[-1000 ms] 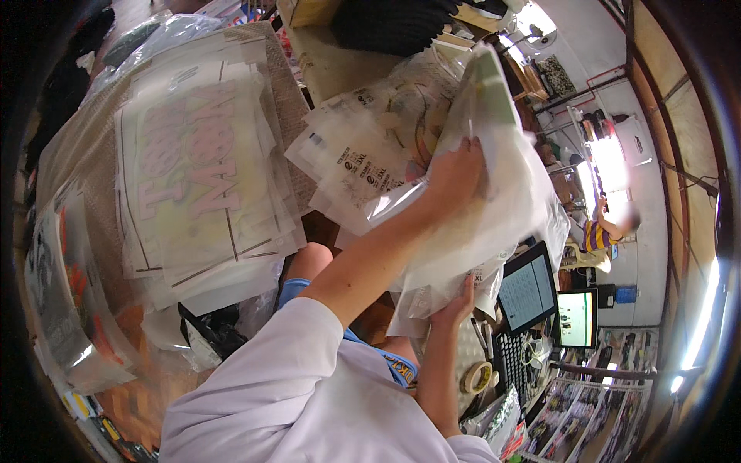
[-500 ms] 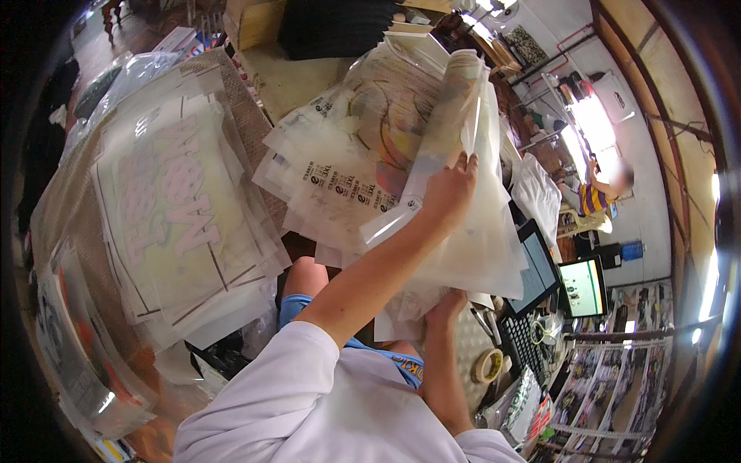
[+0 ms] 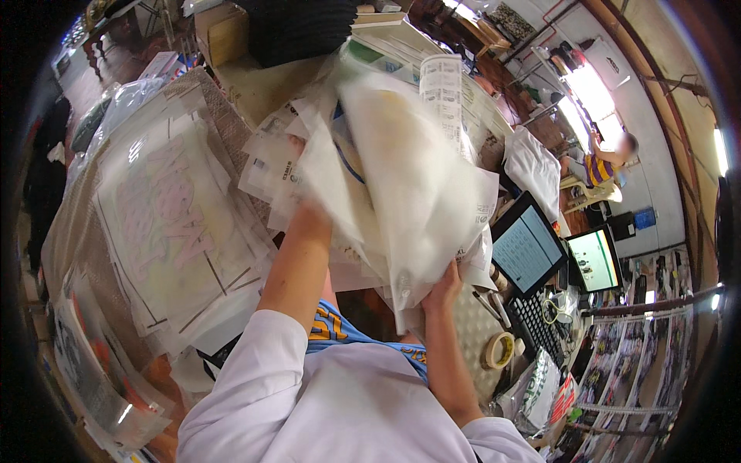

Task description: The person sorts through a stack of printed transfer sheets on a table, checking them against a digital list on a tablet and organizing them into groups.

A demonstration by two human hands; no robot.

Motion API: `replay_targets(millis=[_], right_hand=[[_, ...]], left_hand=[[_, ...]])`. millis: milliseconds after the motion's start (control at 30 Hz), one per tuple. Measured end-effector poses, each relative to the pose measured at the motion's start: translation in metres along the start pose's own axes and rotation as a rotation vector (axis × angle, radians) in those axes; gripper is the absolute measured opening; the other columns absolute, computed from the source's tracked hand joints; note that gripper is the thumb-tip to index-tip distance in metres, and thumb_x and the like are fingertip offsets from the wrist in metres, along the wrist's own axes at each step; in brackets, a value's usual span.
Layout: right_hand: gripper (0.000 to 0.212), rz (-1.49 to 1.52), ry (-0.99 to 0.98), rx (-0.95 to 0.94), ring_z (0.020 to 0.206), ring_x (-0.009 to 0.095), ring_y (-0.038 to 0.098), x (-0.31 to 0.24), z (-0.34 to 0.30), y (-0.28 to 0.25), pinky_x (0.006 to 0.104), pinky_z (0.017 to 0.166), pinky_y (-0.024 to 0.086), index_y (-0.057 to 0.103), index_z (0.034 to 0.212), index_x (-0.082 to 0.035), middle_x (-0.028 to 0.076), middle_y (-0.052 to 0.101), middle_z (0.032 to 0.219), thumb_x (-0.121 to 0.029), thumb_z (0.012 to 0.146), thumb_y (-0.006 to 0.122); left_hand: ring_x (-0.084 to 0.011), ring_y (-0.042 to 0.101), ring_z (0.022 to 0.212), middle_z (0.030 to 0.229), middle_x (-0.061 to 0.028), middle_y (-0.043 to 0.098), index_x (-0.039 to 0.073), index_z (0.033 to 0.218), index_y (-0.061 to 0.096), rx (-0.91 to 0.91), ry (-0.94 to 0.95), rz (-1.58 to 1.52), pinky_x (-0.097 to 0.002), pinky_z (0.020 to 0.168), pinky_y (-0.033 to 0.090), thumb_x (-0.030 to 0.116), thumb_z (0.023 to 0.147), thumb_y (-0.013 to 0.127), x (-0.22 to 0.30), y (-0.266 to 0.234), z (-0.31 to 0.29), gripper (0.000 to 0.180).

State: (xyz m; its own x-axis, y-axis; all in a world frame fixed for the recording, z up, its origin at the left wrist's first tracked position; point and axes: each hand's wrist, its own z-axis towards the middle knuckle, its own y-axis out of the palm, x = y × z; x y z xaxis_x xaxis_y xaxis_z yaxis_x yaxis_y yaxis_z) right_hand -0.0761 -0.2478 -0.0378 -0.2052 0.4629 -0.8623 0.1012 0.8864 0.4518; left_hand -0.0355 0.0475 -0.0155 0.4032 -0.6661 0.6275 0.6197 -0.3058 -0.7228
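Observation:
A large translucent film sheet [image 3: 417, 170] is lifted and blurred by motion over a stack of printed films in front of me. My left hand [image 3: 312, 213] reaches in at the sheet's left side. Its fingers are hidden behind the milky film. At the near right corner, my right hand [image 3: 443, 288] is closed on the lower edge of the sheets, thumb on top. Printed film sheets [image 3: 266, 166] with small dark labels fan out to the left of the pile. Behind the raised sheet, a strip of film with rows of labels [image 3: 441, 85] shows.
On the left, more printed films [image 3: 166, 208] lie on bubble wrap. A tablet-like screen [image 3: 529, 243], a keyboard [image 3: 532, 328] and a tape roll [image 3: 499, 350] are at the right, with another monitor [image 3: 594, 261] beyond. Someone in a striped shirt [image 3: 598, 170] sits far off. Dark folded cloth [image 3: 297, 31] is ahead.
My left hand has moved from the sheets' far right side to the left, and a film sheet has swung over with it. My right hand has risen slightly at the near edge.

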Motion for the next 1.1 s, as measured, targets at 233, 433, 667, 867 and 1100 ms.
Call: replay_targets(millis=[233, 433, 667, 867, 1100], right_hand=[[0.049, 0.009, 0.003, 0.009, 0.106, 0.029, 0.061, 0.001, 0.002, 0.004, 0.0440, 0.091, 0.050, 0.047, 0.133, -0.003, 0.012, 0.060, 0.120, -0.032, 0.095, 0.057], [0.050, -0.024, 0.025, -0.025, 0.110, 0.030, 0.059, -0.004, -0.002, 0.006, 0.0455, 0.092, 0.049, 0.045, 0.136, -0.004, 0.012, 0.059, 0.122, -0.031, 0.095, 0.056], [0.051, 0.016, -0.017, -0.141, 0.111, 0.032, 0.059, -0.003, -0.002, 0.002, 0.0456, 0.092, 0.050, 0.045, 0.135, -0.003, 0.015, 0.057, 0.127, -0.029, 0.093, 0.057], [0.052, 0.017, 0.003, -0.047, 0.111, 0.031, 0.058, 0.000, 0.001, -0.003, 0.0441, 0.093, 0.049, 0.044, 0.136, -0.002, 0.015, 0.056, 0.127, -0.028, 0.093, 0.058], [0.054, 0.023, 0.007, 0.034, 0.111, 0.030, 0.058, 0.005, 0.000, -0.012, 0.0424, 0.095, 0.049, 0.042, 0.137, -0.001, 0.015, 0.055, 0.128, -0.027, 0.093, 0.059]], left_hand=[[-0.0333, 0.068, 0.091, 0.125, -0.0210, 0.058, -0.001, 0.116, 0.059, -0.001, -0.009, -0.033, -0.0403, 0.075, 0.057, 0.009, 0.083, 0.057, 0.012, -0.016, -0.013, 0.035], [-0.0327, 0.068, 0.090, 0.124, -0.0211, 0.059, -0.001, 0.110, 0.064, -0.099, 0.038, -0.270, -0.0402, 0.073, 0.057, 0.009, 0.082, 0.059, 0.104, -0.018, 0.010, 0.030], [-0.0337, 0.069, 0.085, 0.128, -0.0171, 0.059, -0.004, 0.104, 0.063, -0.003, 0.376, -0.195, -0.0417, 0.074, 0.058, 0.008, 0.090, 0.049, 0.180, 0.034, -0.006, 0.023], [-0.0328, 0.068, 0.093, 0.130, -0.0197, 0.057, -0.002, 0.109, 0.063, 0.023, 0.364, -0.419, -0.0416, 0.077, 0.056, 0.000, 0.078, 0.058, 0.162, 0.033, -0.007, 0.032], [-0.0417, 0.054, 0.116, 0.129, -0.0244, 0.054, 0.005, 0.121, 0.059, -0.008, 0.055, -0.265, -0.0440, 0.097, 0.046, 0.008, 0.077, 0.061, 0.032, -0.007, 0.025, 0.045]])
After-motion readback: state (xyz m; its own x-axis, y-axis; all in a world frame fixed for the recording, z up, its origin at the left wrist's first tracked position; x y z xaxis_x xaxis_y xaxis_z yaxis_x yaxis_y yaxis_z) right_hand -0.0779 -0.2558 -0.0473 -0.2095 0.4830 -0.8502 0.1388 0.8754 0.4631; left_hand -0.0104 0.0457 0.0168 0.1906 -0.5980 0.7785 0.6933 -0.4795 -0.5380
